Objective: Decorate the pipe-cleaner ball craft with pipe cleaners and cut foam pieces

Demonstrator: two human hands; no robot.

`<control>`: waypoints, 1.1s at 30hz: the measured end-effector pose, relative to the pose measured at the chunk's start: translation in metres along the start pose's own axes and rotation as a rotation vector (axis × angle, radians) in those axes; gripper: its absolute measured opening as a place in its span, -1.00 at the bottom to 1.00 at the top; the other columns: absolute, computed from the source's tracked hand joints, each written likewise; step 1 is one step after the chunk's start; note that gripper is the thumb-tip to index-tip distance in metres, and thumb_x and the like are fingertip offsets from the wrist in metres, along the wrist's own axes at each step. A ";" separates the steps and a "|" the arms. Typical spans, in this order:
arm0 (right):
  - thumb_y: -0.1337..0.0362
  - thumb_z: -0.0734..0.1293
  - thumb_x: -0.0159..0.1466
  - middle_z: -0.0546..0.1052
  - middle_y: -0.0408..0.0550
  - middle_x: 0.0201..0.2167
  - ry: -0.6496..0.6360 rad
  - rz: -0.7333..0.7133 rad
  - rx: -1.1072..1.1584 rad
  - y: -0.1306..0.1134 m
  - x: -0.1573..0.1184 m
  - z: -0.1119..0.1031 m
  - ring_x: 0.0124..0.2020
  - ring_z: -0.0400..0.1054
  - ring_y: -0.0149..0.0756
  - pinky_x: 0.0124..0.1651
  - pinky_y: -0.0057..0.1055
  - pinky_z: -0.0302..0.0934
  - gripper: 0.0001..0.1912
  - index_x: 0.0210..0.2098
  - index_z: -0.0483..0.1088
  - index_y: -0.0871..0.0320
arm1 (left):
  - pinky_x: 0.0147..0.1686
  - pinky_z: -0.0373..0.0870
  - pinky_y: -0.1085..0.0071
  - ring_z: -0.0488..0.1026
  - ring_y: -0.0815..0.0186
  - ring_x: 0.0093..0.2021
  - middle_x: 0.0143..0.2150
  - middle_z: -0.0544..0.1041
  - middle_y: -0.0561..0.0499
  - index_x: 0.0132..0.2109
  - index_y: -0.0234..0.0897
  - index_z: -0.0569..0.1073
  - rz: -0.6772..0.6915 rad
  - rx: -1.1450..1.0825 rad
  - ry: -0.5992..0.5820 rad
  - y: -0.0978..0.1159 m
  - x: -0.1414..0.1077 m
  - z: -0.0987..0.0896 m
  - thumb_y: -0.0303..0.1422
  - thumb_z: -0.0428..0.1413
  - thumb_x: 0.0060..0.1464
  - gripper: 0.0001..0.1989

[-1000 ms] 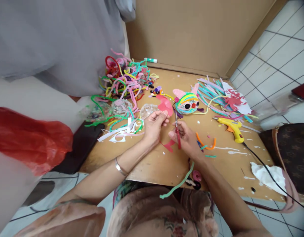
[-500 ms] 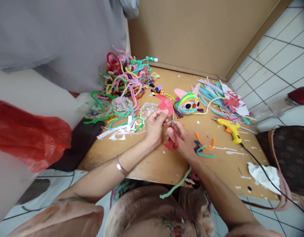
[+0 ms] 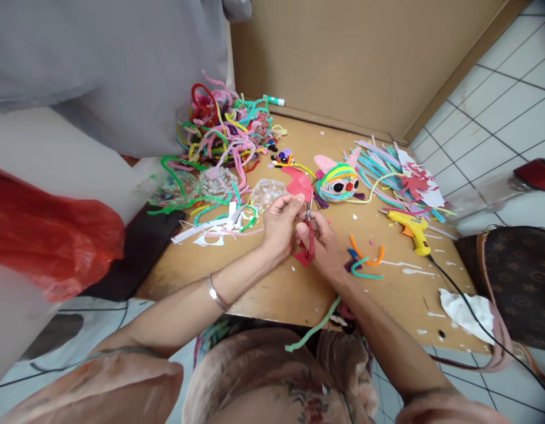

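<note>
Wooden table (image 3: pixel 272 297); brown handbag (image 3: pixel 511 288) at right edge, pipe-cleaner heap (image 3: pixel 225 132) far left, eared ball (image 3: pixel 336 184) just beyond the hands, yellow glue gun (image 3: pixel 411 227) right of it. Forearms angle inward, hands close together. Left hand (image 3: pixel 278 227) pinches red paper (image 3: pixel 299 185), which extends beyond fingertips; right hand (image 3: pixel 326 240) grips scissors (image 3: pixel 311 238), blades at paper's near edge.

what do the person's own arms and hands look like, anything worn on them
Both the left hand and the right hand are ungloved. A shiny silver-coloured bangle, a smooth band, circles the left forearm; none shows on the right. The loose sleeves are a muted pinkish brown and leave both forearms bare. Any rings are too small to tell.
</note>
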State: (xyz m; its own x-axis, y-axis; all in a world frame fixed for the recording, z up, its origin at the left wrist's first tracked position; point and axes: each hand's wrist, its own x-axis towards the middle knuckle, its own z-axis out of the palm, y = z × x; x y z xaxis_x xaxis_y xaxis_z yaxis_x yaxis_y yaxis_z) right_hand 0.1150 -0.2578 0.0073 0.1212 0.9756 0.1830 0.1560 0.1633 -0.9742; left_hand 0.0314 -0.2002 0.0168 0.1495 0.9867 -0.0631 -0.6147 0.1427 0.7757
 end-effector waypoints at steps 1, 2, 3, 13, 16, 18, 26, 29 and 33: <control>-0.12 0.34 0.23 0.33 -0.22 -0.49 0.001 -0.004 0.002 0.001 0.000 0.000 -0.47 0.21 -0.40 -0.34 -0.42 0.21 -0.58 -0.17 0.29 0.08 | -0.53 0.19 0.54 0.21 0.52 -0.57 -0.58 0.31 0.18 -0.48 -0.27 0.34 0.005 0.000 -0.004 0.000 0.000 0.000 -0.18 0.34 -0.11 -0.64; -0.11 0.34 0.23 0.32 -0.23 -0.49 0.002 -0.008 0.004 0.001 0.001 0.000 -0.48 0.20 -0.41 -0.34 -0.43 0.20 -0.59 -0.18 0.29 0.08 | -0.52 0.20 0.53 0.22 0.52 -0.57 -0.58 0.31 0.17 -0.48 -0.27 0.34 0.010 -0.003 -0.011 -0.001 0.000 0.000 -0.18 0.34 -0.11 -0.64; -0.10 0.34 0.24 0.32 -0.23 -0.49 0.004 -0.012 0.003 0.002 0.001 -0.001 -0.49 0.20 -0.41 -0.35 -0.43 0.20 -0.61 -0.18 0.29 0.08 | -0.52 0.21 0.53 0.22 0.52 -0.56 -0.58 0.32 0.17 -0.48 -0.28 0.34 0.018 -0.008 -0.016 -0.001 -0.001 0.000 -0.18 0.34 -0.11 -0.64; -0.10 0.34 0.23 0.31 -0.24 -0.50 0.047 -0.001 -0.064 0.000 0.001 -0.002 -0.50 0.18 -0.42 -0.38 -0.44 0.18 -0.62 -0.24 0.29 0.07 | -0.47 0.25 0.54 0.24 0.52 -0.53 -0.56 0.34 0.16 -0.47 -0.30 0.36 0.021 -0.004 -0.032 -0.002 -0.001 -0.001 -0.18 0.35 -0.12 -0.63; -0.10 0.33 0.23 0.29 -0.25 -0.53 0.062 -0.001 -0.059 -0.002 0.000 -0.002 -0.53 0.16 -0.42 -0.41 -0.44 0.16 -0.63 -0.25 0.29 0.06 | -0.47 0.24 0.54 0.25 0.51 -0.52 -0.56 0.34 0.15 -0.48 -0.30 0.36 0.023 -0.023 -0.058 -0.002 -0.001 -0.001 -0.18 0.35 -0.12 -0.64; -0.11 0.32 0.24 0.29 -0.25 -0.54 0.066 0.003 -0.062 -0.001 0.000 -0.002 -0.54 0.15 -0.42 -0.43 -0.44 0.15 -0.63 -0.25 0.29 0.06 | -0.46 0.24 0.54 0.25 0.51 -0.52 -0.56 0.34 0.14 -0.48 -0.30 0.36 0.019 -0.023 -0.065 -0.002 -0.001 -0.001 -0.18 0.35 -0.12 -0.64; -0.11 0.31 0.26 0.29 -0.23 -0.53 0.060 -0.007 -0.076 0.001 -0.001 -0.005 -0.52 0.17 -0.41 -0.38 -0.43 0.19 -0.62 -0.23 0.31 0.08 | -0.45 0.24 0.54 0.25 0.52 -0.52 -0.54 0.37 0.13 -0.47 -0.31 0.39 -0.011 -0.029 -0.059 -0.002 0.000 -0.002 -0.18 0.35 -0.14 -0.65; -0.09 0.33 0.25 0.28 -0.25 -0.54 0.056 -0.006 -0.054 -0.001 -0.001 -0.005 -0.54 0.13 -0.43 -0.40 -0.43 0.18 -0.63 -0.24 0.31 0.08 | -0.46 0.24 0.54 0.26 0.52 -0.53 -0.54 0.38 0.13 -0.47 -0.32 0.41 -0.027 -0.039 -0.064 -0.002 0.001 -0.002 -0.19 0.37 -0.17 -0.66; -0.10 0.34 0.23 0.27 -0.25 -0.56 0.060 0.017 -0.052 -0.004 -0.001 -0.005 -0.56 0.11 -0.44 -0.42 -0.43 0.17 -0.63 -0.23 0.33 0.08 | -0.46 0.25 0.54 0.27 0.53 -0.52 -0.52 0.41 0.12 -0.46 -0.32 0.42 -0.054 -0.035 -0.055 -0.001 0.001 -0.002 -0.20 0.38 -0.19 -0.66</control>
State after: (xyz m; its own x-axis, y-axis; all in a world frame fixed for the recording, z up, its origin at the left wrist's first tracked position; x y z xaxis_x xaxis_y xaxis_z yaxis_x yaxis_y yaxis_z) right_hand 0.1188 -0.2603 0.0120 0.1828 0.9673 0.1759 0.2037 0.1378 -0.9693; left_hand 0.0303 -0.1994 0.0147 0.2248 0.9720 -0.0686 -0.6311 0.1989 0.7498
